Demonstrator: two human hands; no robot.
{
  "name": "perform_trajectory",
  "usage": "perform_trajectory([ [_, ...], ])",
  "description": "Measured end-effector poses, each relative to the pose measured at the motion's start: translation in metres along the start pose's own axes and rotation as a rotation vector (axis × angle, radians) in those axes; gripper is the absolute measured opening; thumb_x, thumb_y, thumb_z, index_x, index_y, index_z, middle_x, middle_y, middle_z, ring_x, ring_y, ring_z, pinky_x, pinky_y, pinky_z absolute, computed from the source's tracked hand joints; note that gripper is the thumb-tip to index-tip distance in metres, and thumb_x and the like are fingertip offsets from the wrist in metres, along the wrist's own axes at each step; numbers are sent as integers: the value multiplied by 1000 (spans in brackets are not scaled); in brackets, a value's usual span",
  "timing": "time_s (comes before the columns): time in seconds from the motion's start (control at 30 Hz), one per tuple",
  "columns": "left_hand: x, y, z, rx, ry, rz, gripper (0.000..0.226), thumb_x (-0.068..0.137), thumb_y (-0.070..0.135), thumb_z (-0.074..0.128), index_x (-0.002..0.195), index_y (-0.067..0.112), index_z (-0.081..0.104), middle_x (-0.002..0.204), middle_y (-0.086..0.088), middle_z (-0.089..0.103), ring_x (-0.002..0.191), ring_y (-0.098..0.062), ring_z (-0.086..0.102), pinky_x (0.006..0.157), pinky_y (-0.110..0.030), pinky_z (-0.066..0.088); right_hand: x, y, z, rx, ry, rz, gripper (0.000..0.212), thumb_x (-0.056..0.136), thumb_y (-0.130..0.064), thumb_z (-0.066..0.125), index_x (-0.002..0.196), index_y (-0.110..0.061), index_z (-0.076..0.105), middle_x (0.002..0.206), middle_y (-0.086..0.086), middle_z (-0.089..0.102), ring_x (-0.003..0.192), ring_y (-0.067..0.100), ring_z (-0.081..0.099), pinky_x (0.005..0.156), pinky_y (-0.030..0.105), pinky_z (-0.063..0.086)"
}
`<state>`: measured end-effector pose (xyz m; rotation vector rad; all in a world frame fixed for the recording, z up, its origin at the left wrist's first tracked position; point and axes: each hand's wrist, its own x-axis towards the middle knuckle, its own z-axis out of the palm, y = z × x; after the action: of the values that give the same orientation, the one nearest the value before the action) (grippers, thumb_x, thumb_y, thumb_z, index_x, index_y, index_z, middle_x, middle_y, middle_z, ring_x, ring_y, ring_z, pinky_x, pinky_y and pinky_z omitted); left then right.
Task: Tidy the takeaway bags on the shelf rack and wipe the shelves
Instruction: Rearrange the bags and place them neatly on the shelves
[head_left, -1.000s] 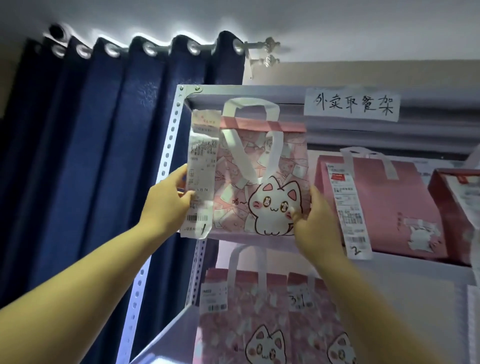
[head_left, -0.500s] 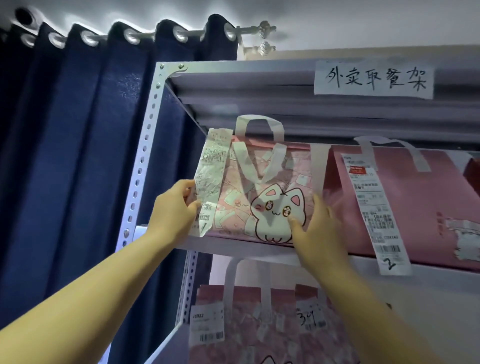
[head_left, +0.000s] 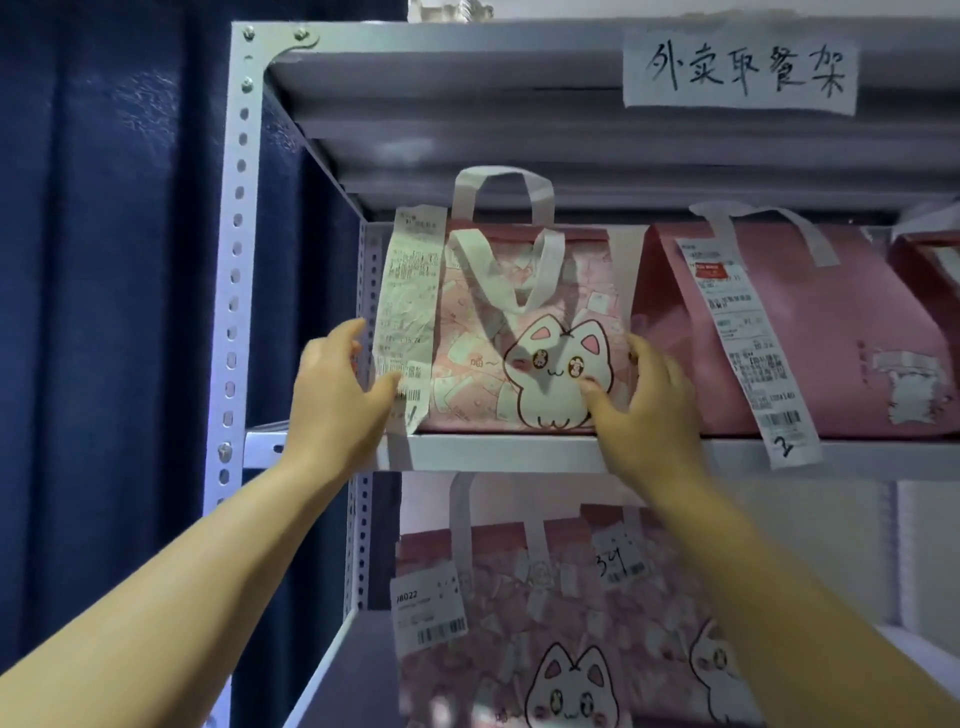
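A pink takeaway bag with a white cat print stands upright at the left end of the upper shelf. A long receipt hangs down its left front. My left hand holds the bag's left side, thumb on the receipt's lower end. My right hand holds the bag's lower right corner, with its thumb on the cat's face and its fingers between this bag and the plain pink bag beside it.
The plain pink bag carries a receipt marked 2. Another bag shows at the right edge. Two cat-print bags stand on the shelf below. A handwritten paper sign is taped to the top shelf. A perforated metal post and blue curtain are left.
The cat-print bag was held up in front of the rack; it now rests on the upper shelf's left end. Both hands stayed on it, and the view came closer.
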<state>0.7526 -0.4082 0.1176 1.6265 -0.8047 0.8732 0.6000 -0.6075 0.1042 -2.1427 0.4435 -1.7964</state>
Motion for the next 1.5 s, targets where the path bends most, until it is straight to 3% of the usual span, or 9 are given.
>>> perform_trajectory([
  [0.07,-6,5,-7,-8,46,33,52,83,25,64,131,22,45,124,-5,46,115,-21,46,98,-37,40,-5,-4,-5,-5,62,-24,54,85,-36,62,131,-13,45,126,6,50,119,25,42,103,46,37],
  [0.17,-20,18,-15,-74,84,134,41,82,28,65,120,24,52,114,3,46,111,-16,46,95,-47,44,-18,-11,-15,85,125,-76,42,85,-32,63,121,-15,52,115,1,54,108,19,49,92,38,46],
  [0.33,-59,31,-15,-191,18,240,29,83,30,66,110,24,57,103,9,50,95,-4,52,82,-33,50,-54,-16,-31,202,143,-135,18,86,-24,64,103,-20,57,99,-2,59,89,8,56,70,8,44],
  [0.47,-94,31,-5,-255,-88,200,24,83,27,67,104,28,57,100,9,55,91,-1,55,66,-14,48,-86,-11,-39,211,88,-103,11,87,-23,61,98,-20,58,94,-3,63,87,7,59,68,12,46],
  [0.7,-158,18,19,-318,-273,68,21,81,27,69,101,29,60,95,15,57,87,0,58,67,-13,48,-141,16,-51,172,-57,45,6,88,-23,62,92,-22,60,89,-8,63,80,2,59,68,11,47],
  [0.8,-183,8,31,-316,-353,18,20,81,28,69,98,32,59,96,17,57,89,6,55,66,-5,44,-164,33,-55,128,-127,135,4,88,-27,62,89,-28,58,88,-12,62,80,1,58,69,14,48],
  [1.03,-230,-18,59,-280,-483,-131,20,79,27,71,95,32,60,96,12,60,83,4,57,64,-2,40,-206,74,-60,91,-227,326,7,87,-27,63,84,-30,58,86,-12,63,80,-3,56,67,5,43],
  [1.27,-249,-36,81,-197,-459,-252,22,79,26,72,96,33,59,95,11,62,83,4,58,62,-2,40,-220,122,-52,121,-334,456,7,86,-28,64,82,-30,59,84,-14,61,76,-8,55,63,6,42],
  [1.5,-255,-51,84,-116,-301,-363,23,79,28,71,90,43,58,94,16,62,83,7,58,63,-11,42,-210,160,-24,173,-442,466,5,87,-27,64,85,-24,61,83,-12,62,74,-9,55,60,5,41],
])
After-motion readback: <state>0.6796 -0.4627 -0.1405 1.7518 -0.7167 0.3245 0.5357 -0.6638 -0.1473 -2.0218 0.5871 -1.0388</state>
